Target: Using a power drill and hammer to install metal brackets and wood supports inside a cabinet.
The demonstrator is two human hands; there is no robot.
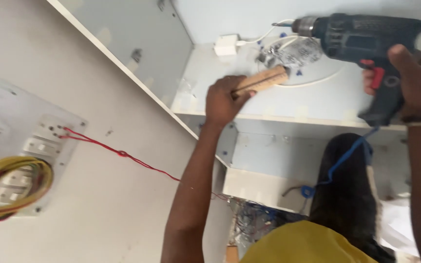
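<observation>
- Head view: the left hand (pixel 224 100) clenches a wooden handle (pixel 261 81) on the white shelf (pixel 288 102); the right hand (pixel 415 78) grasps a dark power drill (pixel 361 39) above that shelf.
- Drilling looks under way; next, the bit needs steady aim at the back wall.

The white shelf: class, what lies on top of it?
On the white shelf lie a white adapter, white cable and small blue bits; the drill and wooden handle hide more.
</observation>
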